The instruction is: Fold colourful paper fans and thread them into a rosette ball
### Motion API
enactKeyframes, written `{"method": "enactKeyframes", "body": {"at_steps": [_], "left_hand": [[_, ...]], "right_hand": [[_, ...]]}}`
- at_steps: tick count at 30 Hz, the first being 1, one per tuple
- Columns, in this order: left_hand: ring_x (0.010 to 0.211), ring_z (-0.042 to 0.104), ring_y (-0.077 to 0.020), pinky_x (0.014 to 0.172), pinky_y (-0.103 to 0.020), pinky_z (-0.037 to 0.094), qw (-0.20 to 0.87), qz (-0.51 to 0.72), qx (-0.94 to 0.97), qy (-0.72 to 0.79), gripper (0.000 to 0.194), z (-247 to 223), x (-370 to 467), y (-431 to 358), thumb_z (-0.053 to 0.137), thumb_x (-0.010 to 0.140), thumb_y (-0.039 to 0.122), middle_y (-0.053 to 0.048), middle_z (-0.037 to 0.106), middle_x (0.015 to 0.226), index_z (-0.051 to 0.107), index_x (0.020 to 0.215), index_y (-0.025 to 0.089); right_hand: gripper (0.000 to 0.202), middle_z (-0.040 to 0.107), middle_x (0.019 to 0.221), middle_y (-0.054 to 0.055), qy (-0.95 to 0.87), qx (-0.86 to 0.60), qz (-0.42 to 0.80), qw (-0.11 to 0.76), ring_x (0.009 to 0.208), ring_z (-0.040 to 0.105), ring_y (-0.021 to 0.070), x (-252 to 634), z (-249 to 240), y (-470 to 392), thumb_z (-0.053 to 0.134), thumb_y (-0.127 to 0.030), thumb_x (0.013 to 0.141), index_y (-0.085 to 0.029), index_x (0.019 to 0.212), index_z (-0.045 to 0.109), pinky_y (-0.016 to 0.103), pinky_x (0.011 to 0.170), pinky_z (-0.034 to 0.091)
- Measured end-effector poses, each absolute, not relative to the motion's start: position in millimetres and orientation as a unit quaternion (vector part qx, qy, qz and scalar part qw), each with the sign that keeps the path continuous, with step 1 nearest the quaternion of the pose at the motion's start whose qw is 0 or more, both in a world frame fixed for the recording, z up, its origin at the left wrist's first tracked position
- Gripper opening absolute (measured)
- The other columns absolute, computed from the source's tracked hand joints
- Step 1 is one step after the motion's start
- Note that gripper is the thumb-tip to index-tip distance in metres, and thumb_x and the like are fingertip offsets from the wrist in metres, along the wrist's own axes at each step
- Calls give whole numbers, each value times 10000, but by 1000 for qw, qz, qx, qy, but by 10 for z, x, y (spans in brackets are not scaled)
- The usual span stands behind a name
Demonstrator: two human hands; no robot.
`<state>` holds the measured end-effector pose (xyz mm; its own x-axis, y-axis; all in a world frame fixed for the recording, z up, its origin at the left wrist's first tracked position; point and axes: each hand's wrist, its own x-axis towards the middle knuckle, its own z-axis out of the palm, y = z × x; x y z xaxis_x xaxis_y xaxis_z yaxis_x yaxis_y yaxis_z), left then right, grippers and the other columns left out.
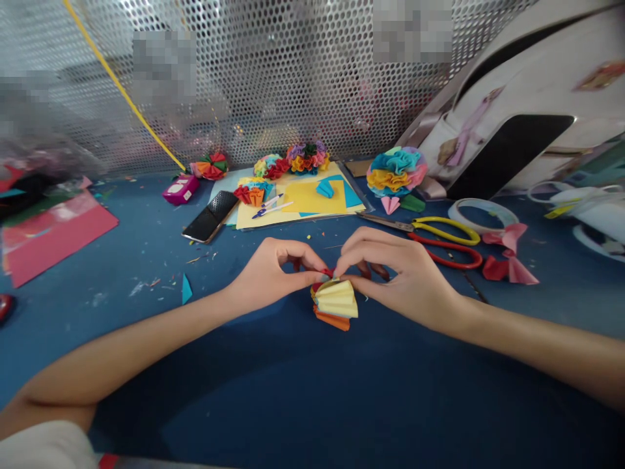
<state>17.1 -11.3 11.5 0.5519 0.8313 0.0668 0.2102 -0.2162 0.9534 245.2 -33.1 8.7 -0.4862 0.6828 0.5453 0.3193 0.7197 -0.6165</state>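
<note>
Over the blue table, a small paper flower (338, 301) hangs between my two hands. Its pleated folds are pale yellow and orange, with a bit of red at the top. My left hand (273, 273) pinches the upper left edge between thumb and index finger. From the other side, my right hand (403, 270) pinches the top edge near the left fingertips. The fingertips cover part of the folds. Close to my right hand lie scissors (446, 231) with one yellow and one red handle, their blades pointing left.
Behind the hands are finished paper flowers (398, 170), yellow paper (305, 197), pens (271, 208) and a phone (211, 216). A tape roll (459, 215) and pink paper pieces (510, 268) lie right. A pale bag (527, 85) and perforated metal panel (293, 78) bound the back. Red sheets (61, 241) lie left.
</note>
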Motion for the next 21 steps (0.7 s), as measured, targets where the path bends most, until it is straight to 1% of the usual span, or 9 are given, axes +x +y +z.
{"method": "enactKeyframes", "body": {"at_steps": [4, 8, 14, 18, 21], "left_hand": [[732, 684, -132, 696, -235, 512, 502, 301, 728, 356, 89, 134, 175, -120, 763, 840, 220, -46, 789, 799, 801, 835, 140], [729, 690, -132, 692, -235, 512, 491, 303, 737, 354, 91, 151, 187, -142, 745, 852, 210, -45, 794, 802, 804, 846, 141], [705, 693, -125, 680, -230, 499, 485, 310, 731, 366, 68, 139, 191, -154, 764, 832, 200, -31, 782, 768, 789, 850, 139], [701, 693, -130, 677, -238, 490, 473, 311, 736, 371, 74, 148, 196, -166, 776, 824, 206, -31, 775, 749, 790, 851, 138], [700, 694, -135, 680, -241, 490, 463, 309, 741, 376, 59, 177, 208, -192, 783, 821, 200, -28, 774, 737, 796, 831, 143]], "right_hand": [[178, 634, 864, -8, -831, -303, 227, 408, 641, 564, 78, 2461, 82, -315, 670, -49, 886, -218, 833, 694, 202, 511, 416], [180, 638, 861, -7, -831, -308, 226, 404, 657, 572, 91, 2463, 79, -321, 670, -54, 880, -226, 836, 692, 212, 543, 438], [160, 639, 943, 16, -839, -325, 217, 378, 690, 590, 109, 2464, 65, -330, 646, -70, 878, -228, 873, 671, 236, 583, 453], [147, 648, 874, -11, -831, -349, 243, 358, 660, 581, 106, 2465, 67, -330, 663, -92, 870, -227, 910, 621, 230, 575, 441], [156, 654, 831, -32, -824, -359, 262, 352, 612, 542, 93, 2455, 91, -340, 657, -81, 854, -224, 888, 606, 224, 557, 423]]}}
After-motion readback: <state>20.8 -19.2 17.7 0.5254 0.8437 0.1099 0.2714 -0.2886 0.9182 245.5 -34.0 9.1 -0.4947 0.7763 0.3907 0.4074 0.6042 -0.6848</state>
